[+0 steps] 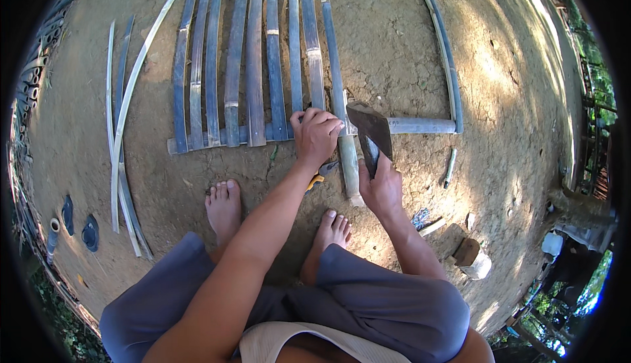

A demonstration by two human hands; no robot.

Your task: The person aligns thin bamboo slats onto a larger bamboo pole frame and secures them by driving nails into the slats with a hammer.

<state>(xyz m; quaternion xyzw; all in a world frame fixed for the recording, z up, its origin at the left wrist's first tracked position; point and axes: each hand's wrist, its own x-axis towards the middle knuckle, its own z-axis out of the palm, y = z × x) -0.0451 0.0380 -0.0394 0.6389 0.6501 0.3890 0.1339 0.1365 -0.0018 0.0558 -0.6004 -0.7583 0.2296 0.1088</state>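
My right hand [382, 187] grips the handle of a chopping tool [371, 128] with a broad, dark blade. The blade is raised beside my left hand [317, 133]. That hand's fingers are bent and drawn together over the joint of a bamboo slat [332, 61] and the bamboo crosspiece [420, 126]; what they pinch, if anything, is hidden. Several dark bamboo slats [255, 61] run side by side away from me, their near ends lying over the crosspiece. Under the joint, a short thick bamboo piece [350, 169] points toward me.
Pliers with yellow handles [315, 183] lie between my feet. Loose bamboo strips [125, 126] lie at left, with dark sandals [90, 233] nearby. A bamboo rail [444, 51] bounds the frame's right side. A small stick [450, 168], a blue tangle [420, 218] and a cut block [473, 259] lie at right.
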